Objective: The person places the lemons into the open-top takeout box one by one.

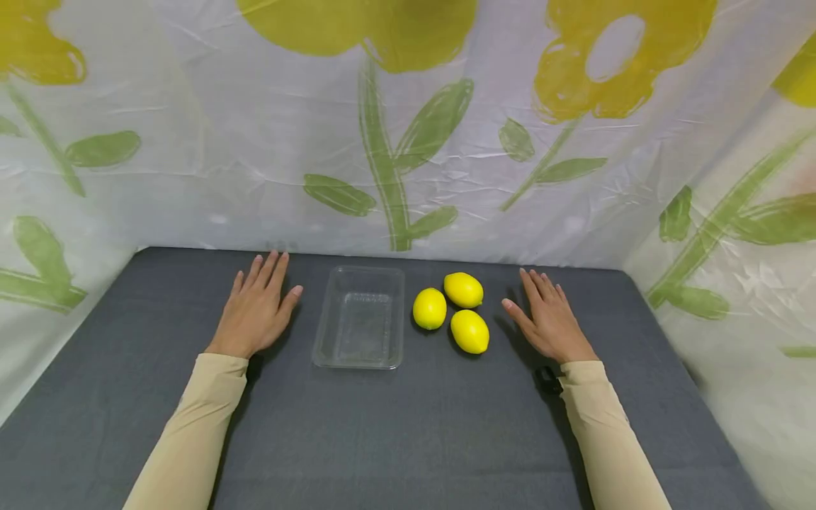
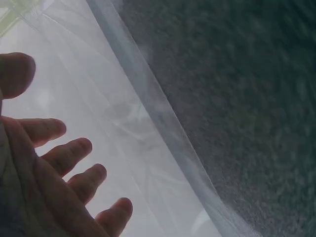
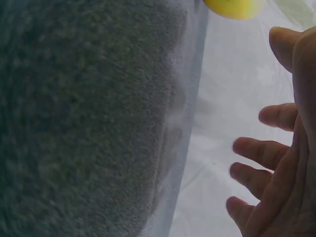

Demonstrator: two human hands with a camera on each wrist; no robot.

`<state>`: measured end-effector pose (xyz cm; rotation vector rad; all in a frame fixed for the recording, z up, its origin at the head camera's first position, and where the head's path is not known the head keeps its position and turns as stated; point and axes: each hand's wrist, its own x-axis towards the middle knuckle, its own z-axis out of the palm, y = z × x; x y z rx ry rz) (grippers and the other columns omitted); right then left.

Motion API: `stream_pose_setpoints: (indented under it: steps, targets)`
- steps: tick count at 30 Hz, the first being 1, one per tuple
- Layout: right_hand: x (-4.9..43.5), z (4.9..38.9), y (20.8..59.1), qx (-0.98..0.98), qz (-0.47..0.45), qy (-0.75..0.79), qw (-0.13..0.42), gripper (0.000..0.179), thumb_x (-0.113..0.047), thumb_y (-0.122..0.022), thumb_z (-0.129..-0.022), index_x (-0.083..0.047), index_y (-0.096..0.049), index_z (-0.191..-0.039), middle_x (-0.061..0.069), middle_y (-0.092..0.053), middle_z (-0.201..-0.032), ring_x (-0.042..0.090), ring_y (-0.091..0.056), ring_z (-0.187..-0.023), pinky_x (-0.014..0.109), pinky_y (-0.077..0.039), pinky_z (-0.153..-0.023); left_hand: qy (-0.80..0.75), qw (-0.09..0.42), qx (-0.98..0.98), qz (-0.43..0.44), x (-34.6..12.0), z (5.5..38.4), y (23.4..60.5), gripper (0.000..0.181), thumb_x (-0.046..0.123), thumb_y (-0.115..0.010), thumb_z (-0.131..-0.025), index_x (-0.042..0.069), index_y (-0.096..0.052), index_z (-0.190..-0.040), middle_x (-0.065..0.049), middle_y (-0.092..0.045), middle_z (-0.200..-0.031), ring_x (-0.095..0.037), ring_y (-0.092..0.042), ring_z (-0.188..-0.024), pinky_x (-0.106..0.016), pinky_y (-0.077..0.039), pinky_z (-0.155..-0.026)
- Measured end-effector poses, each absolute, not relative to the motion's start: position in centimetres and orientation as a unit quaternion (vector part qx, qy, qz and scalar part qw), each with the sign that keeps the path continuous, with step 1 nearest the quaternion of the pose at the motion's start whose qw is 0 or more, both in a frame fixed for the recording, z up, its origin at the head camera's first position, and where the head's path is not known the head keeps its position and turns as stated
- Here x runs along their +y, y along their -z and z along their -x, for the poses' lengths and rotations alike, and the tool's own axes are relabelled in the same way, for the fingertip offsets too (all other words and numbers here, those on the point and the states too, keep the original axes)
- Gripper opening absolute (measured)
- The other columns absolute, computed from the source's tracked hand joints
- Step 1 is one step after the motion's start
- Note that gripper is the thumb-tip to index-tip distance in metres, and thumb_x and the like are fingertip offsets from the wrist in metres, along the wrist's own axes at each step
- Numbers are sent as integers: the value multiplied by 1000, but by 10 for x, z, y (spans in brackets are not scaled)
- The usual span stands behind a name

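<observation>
Palm down with straight, spread fingers, my left hand point(image 1: 255, 312) is to the left of a clear plastic tray point(image 1: 323, 319). My right hand point(image 1: 550, 319) is likewise palm down, its fingers extended, to the right of three yellow lemons. One lemon point(image 1: 430, 309) lies closest to the tray, another lemon point(image 1: 463, 290) sits farther back, and the third lemon point(image 1: 469, 331) is nearer the front. Neither hand holds anything. Part of a lemon point(image 3: 236, 7) shows at the top of the right wrist view, beyond the thumb.
A dark grey cloth point(image 1: 395, 439) covers the table. White curtains point(image 1: 255, 177) printed with yellow flowers and green stems hang behind it and along both sides. A black band point(image 1: 548, 380) is on the right wrist by the beige sleeve point(image 1: 612, 432).
</observation>
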<state>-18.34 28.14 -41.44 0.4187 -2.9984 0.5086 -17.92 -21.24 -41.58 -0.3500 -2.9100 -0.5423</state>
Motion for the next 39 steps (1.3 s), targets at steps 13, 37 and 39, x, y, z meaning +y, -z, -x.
stream_pose_setpoints:
  steps: [13,37,39]
  targets:
    - [280,180,406,-976,-106,-191,11,77,-54,-43,-106,1,-30,-158,34,-35,-154,54,-35,-138,69,-30,-109,230,66,-953,186,-196,166,420,76,49,-44,-108,7,-15,-163,-22,-23,-165,-44,-19,-151,-66,-16,-117]
    - [278,178,401,-976,-103,-192,-1,78,-55,-44,-106,1,-30,-158,34,-36,-153,55,-36,-137,71,-29,-108,185,-29,-959,214,-182,153,423,120,79,-62,-82,19,0,-165,-21,-14,-167,-47,-14,-151,-68,-11,-117]
    - [278,178,402,-976,-103,-192,-2,77,-54,-44,-106,1,-29,-158,35,-35,-153,55,-35,-137,71,-29,-108,183,-32,-960,207,-182,153,423,120,80,-61,-82,19,0,-165,-23,-16,-166,-49,-15,-150,-69,-11,-116]
